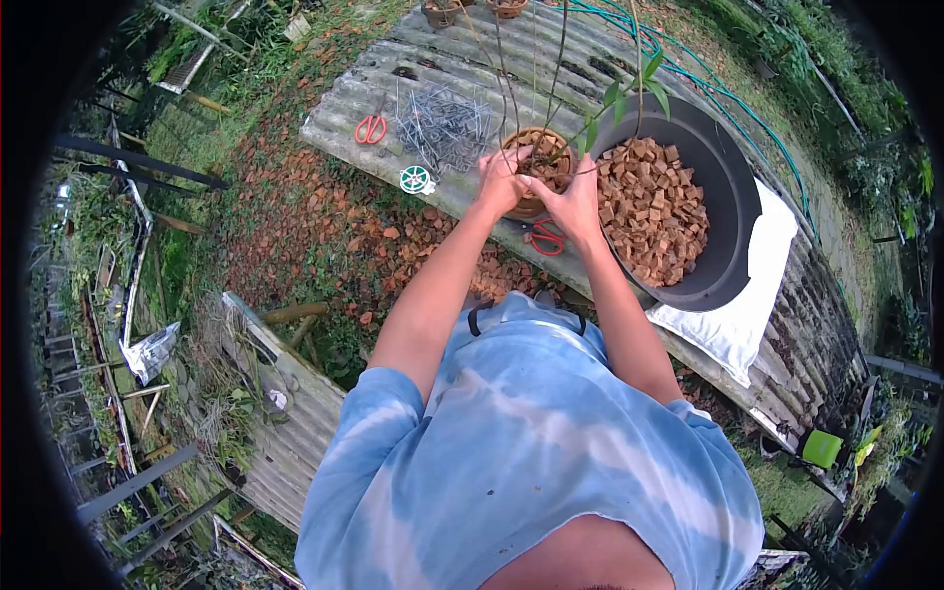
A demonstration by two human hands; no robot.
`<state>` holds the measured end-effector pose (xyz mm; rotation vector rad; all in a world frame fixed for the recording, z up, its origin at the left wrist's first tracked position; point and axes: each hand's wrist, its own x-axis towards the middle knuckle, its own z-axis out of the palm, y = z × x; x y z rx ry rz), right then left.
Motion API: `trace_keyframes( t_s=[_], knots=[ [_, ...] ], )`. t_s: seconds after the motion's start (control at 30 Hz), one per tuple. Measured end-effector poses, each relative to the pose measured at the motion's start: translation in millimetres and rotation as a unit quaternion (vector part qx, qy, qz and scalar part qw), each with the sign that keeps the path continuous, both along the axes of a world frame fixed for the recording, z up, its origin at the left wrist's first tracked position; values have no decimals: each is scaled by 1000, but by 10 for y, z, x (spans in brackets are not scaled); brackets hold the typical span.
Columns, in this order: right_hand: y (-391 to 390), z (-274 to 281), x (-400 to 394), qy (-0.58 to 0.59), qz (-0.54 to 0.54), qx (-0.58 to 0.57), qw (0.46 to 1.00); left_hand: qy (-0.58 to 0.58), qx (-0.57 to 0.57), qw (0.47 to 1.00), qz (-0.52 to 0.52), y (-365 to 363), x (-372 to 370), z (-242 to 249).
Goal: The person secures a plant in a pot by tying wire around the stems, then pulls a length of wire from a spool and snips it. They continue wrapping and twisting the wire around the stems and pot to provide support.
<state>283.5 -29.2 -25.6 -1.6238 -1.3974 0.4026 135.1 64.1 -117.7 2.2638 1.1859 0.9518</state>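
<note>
A round clay pot (531,207) with a tall, thin-stemmed plant (593,123) stands on the corrugated sheet. At its left rim is my left hand (501,180), with bent fingers reaching over the edge. My right hand (573,201) is at the right side of the pot, thumb stretched toward the left hand. Whether the fingers grip the rim or the contents is hard to tell. Just right of the pot, a big dark tub (730,211) holds brown husk chunks (654,211). Red-handled scissors (547,237) lie below the pot.
Metal wire pieces (442,126), a second red pair of scissors (371,129) and a green-white wire spool (415,179) lie left of the pot. A white sack (728,339) is under the tub. Small pots (442,13) and a green hose (723,88) are farther back.
</note>
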Motion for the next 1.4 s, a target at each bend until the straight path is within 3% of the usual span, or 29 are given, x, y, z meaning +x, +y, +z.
trace_keyframes(
  t_s=[0.03,0.07,0.2,0.3,0.5,0.63,0.73,0.9,1.23,1.4],
  knots=[
    [84,20,21,-23,13,-10,1000,0,3,1000,-3,-3,-9,-8],
    [223,-109,55,71,67,-33,995,7,-2,1000,-2,-5,-12,-14],
    [405,-164,-48,116,73,31,990,39,-8,999,14,-38,18,90],
    [488,-205,-35,137,136,45,980,59,-45,997,18,-72,33,251],
    [578,-335,-103,315,170,47,933,52,-61,997,17,-50,5,225],
    [634,-397,-81,320,192,51,926,65,-82,994,8,-59,-8,258],
    [624,-406,-109,321,175,28,931,31,-8,998,45,-128,31,231],
    [639,-370,-145,334,176,55,924,-18,0,998,53,-109,12,209],
    [575,-345,-20,259,172,13,950,-49,-59,997,-15,-35,-84,262],
    [480,-353,87,179,141,9,974,-53,-65,996,3,-28,-102,234]
  ],
)
